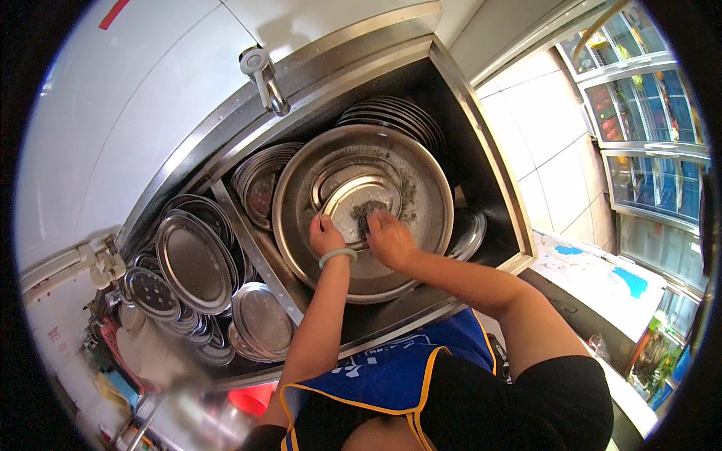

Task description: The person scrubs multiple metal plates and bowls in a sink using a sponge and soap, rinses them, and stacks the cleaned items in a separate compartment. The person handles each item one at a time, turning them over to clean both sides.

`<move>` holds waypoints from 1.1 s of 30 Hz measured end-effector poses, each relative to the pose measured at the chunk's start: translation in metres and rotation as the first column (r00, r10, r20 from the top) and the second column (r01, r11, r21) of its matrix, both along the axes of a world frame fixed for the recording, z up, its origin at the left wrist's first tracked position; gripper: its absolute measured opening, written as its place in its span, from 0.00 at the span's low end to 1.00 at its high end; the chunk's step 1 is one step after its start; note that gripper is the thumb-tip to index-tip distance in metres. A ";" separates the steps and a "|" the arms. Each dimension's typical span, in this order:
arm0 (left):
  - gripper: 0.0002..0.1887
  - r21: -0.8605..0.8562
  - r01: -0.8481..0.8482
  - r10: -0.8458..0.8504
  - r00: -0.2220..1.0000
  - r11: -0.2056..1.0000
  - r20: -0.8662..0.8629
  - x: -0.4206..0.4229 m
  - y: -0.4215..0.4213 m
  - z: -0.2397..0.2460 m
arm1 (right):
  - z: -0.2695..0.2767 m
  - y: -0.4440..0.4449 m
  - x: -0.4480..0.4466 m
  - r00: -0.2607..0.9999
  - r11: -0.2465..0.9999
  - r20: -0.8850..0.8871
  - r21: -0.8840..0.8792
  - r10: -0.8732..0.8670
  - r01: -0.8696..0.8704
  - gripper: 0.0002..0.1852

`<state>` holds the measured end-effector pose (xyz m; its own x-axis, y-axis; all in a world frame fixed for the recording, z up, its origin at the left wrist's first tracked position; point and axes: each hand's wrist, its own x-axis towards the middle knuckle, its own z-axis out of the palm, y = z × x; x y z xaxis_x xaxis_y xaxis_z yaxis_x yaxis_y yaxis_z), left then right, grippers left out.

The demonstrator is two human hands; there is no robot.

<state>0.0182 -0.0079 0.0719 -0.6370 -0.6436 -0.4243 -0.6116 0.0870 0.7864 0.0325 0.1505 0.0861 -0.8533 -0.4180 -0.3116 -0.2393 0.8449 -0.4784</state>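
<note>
A large round steel basin (434,197) sits in the right sink compartment, with murky water and dark bits inside. My left hand (327,234) grips the left edge of an oval metal plate (344,206) in the basin. On that plate's face my right hand (389,237) presses a dark scouring pad (364,217), held in its fingers. Another oval metal plate (324,177) lies partly under the first, towards the back of the basin.
Stacked metal plates stand behind the basin (395,115) and at its left (259,180). More oval plates (194,262) fill the left compartment beyond a steel divider (254,248). A faucet (265,82) rises at the back; a metal plate (469,234) leans at the right.
</note>
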 end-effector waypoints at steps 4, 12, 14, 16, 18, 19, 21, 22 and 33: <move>0.17 -0.007 0.067 -0.066 0.989 0.998 0.135 -0.001 -0.002 0.008 | -0.008 -0.017 -0.020 0.825 0.945 -0.462 -0.197 -0.326 0.263 0.22; 0.18 0.108 -0.162 0.147 0.980 0.981 0.136 -0.001 -0.005 -0.009 | -0.004 -0.036 -0.046 0.990 0.956 -0.023 -0.261 -0.143 0.132 0.21; 0.18 0.007 -0.069 0.069 0.998 0.998 0.010 -0.005 -0.007 -0.008 | 0.002 -0.014 -0.041 0.858 0.957 -0.439 -0.222 -0.267 0.185 0.18; 0.17 -0.139 -0.039 0.045 0.998 0.989 0.037 -0.016 -0.011 -0.005 | 0.008 0.008 -0.032 0.959 0.983 -0.235 -0.132 -0.155 0.127 0.20; 0.17 -0.060 -0.097 0.098 0.995 0.994 0.020 -0.027 -0.011 -0.004 | 0.011 0.021 -0.020 0.980 0.985 -0.129 -0.092 -0.154 0.143 0.24; 0.17 -0.042 -0.106 0.104 0.993 0.993 -0.060 -0.029 -0.010 -0.006 | 0.012 0.022 -0.016 0.990 0.987 -0.070 -0.111 -0.126 0.117 0.24; 0.17 -0.032 -0.120 0.118 0.992 0.992 -0.044 -0.029 -0.006 -0.013 | 0.012 0.014 -0.008 1.000 0.981 -0.014 -0.192 -0.021 0.018 0.25; 0.17 -0.033 -0.122 0.122 0.993 0.992 -0.008 -0.024 -0.005 -0.018 | 0.009 0.007 -0.009 0.999 0.971 0.031 -0.239 0.017 -0.009 0.29; 0.21 0.198 -0.221 0.199 0.972 0.955 0.124 -0.009 -0.026 -0.021 | 0.016 0.029 -0.039 0.937 0.934 -0.114 -0.103 0.330 -0.342 0.22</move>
<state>0.0091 -0.0339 0.0509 -0.4435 -0.6480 -0.6192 -0.6760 -0.2118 0.7058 -0.0069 0.1791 0.1018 -0.6791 -0.7147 -0.1675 -0.5478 0.6454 -0.5323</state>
